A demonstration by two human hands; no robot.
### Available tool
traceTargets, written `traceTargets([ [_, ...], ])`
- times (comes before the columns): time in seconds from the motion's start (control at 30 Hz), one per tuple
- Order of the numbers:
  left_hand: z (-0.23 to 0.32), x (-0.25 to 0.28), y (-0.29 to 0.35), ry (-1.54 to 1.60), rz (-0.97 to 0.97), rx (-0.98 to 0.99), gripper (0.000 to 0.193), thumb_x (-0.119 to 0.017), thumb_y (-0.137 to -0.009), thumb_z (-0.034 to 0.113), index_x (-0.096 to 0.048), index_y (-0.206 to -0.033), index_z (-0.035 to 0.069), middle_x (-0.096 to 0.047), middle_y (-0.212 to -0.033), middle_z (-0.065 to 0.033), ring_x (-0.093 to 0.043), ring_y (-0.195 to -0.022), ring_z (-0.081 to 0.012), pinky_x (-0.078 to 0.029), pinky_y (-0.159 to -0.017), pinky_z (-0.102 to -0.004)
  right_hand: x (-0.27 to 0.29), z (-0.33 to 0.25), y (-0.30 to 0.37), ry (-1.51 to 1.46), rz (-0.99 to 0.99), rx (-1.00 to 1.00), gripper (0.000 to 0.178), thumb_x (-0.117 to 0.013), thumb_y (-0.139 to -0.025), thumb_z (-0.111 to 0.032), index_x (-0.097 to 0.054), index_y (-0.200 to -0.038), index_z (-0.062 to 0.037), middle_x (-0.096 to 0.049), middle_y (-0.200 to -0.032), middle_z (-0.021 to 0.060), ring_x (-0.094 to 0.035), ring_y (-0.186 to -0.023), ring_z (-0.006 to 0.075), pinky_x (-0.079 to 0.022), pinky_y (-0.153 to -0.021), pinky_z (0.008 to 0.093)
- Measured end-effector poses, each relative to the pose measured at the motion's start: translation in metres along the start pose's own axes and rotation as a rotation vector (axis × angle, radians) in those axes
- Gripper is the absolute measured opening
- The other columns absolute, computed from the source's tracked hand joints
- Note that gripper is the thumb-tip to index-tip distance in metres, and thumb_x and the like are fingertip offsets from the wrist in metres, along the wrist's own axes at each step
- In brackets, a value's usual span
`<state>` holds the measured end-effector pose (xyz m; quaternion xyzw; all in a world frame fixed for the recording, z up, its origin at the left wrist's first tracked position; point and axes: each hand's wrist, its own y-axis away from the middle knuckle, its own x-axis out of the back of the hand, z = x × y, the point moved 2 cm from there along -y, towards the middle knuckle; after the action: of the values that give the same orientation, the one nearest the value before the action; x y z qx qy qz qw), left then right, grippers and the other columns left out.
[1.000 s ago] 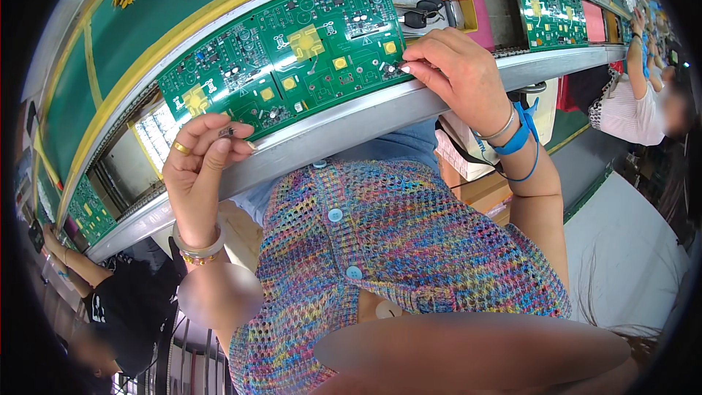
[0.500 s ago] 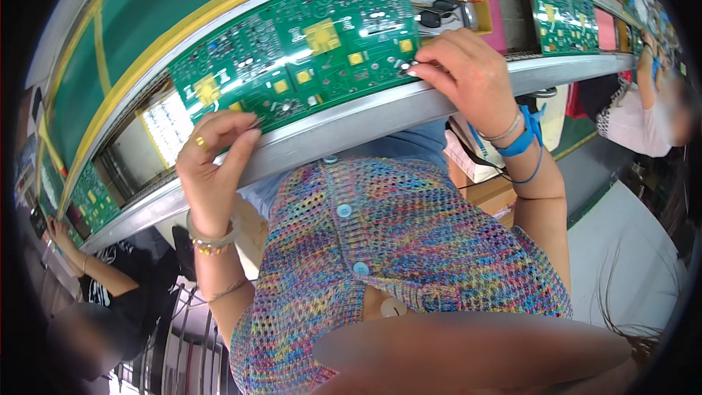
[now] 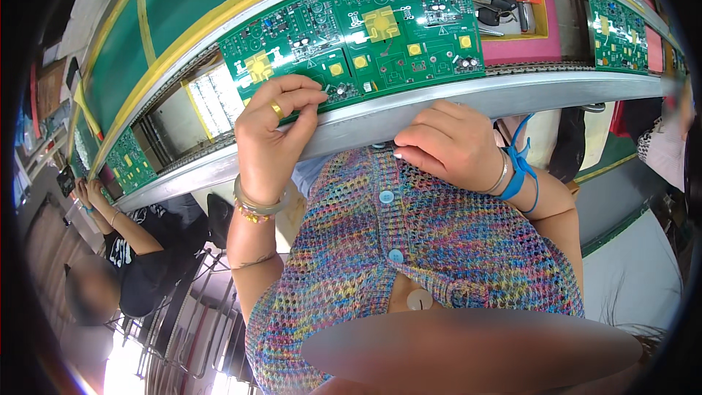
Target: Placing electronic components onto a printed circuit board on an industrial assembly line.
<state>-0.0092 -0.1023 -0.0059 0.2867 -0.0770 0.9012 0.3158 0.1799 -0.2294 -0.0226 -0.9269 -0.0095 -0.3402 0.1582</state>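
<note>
A large green circuit board (image 3: pixel 351 36) with yellow square patches and many small parts lies along the rail in front of me. Over its near edge, left of the middle, my left hand (image 3: pixel 278 124) is closed in a pinch, thumb against fingers, beside a cluster of small silvery components (image 3: pixel 341 91). What the pinch holds, if anything, is too small to tell. My right hand (image 3: pixel 455 143) is off the board, in front of the metal rail (image 3: pixel 373 118) and close to my knitted top. Its fingers are curled together; a small white spot shows at the fingertips, and I cannot make out what it is.
An open yellow-edged box (image 3: pixel 541 11) with tools lies beyond the board's right end. More green boards (image 3: pixel 621 29) sit farther along the line on the right and the left (image 3: pixel 130 164). A co-worker's hands (image 3: pixel 95 197) are at the far left.
My right hand has left the board's near right corner and come back toward my body. My left hand stays pinched at about the same part of the near edge. The view has shifted.
</note>
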Motion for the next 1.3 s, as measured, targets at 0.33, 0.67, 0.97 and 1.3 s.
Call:
traceTargets([
  [0.33,-0.004,-0.005,-0.002,-0.017,0.084,0.047,0.028,-0.07,-0.07,-0.004,-0.065,-0.096,0.006,-0.068,-0.089,-0.0038,-0.061,-0.076,-0.0139,-0.048,-0.067,-0.0249,0.0,0.0,-0.003,0.008,0.023,-0.012,0.017,-0.073,-0.071,-0.015,-0.06,-0.081,-0.0122,-0.053,-0.074,0.001,-0.055,-0.066,0.0188,-0.046,-0.055,0.0308],
  [0.67,0.008,-0.004,-0.005,-0.222,0.039,-0.136,0.034,-0.071,-0.071,-0.005,-0.061,-0.101,0.007,-0.069,-0.086,-0.0023,-0.062,-0.076,-0.0166,-0.05,-0.063,-0.028,0.001,0.002,-0.002,-0.01,0.036,-0.005,0.016,-0.076,-0.07,-0.013,-0.064,-0.081,-0.0103,-0.059,-0.072,0.0016,-0.056,-0.062,0.0194,-0.045,-0.052,0.0298],
  [0.97,0.004,-0.003,-0.007,-0.286,-0.008,-0.335,0.041,-0.071,-0.071,-0.006,-0.06,-0.108,0.009,-0.07,-0.087,-0.0022,-0.064,-0.08,-0.0206,-0.052,-0.066,-0.0307,0.0,0.0,-0.004,0.004,0.036,-0.004,0.016,-0.076,-0.07,-0.013,-0.064,-0.081,-0.0105,-0.059,-0.072,0.0017,-0.057,-0.063,0.0194,-0.045,-0.052,0.0299],
  [1.3,-0.013,0.055,0.005,-0.482,0.322,0.211,0.03,-0.06,-0.092,0.02,-0.061,-0.118,0.006,-0.069,-0.083,-0.0125,-0.067,-0.073,-0.0233,-0.052,-0.067,-0.0341,-0.001,-0.005,-0.004,-0.044,-0.021,0.101,0.017,-0.074,-0.071,-0.014,-0.065,-0.084,-0.0113,-0.061,-0.078,0.0003,-0.059,-0.065,0.0185,-0.048,-0.055,0.0299],
])
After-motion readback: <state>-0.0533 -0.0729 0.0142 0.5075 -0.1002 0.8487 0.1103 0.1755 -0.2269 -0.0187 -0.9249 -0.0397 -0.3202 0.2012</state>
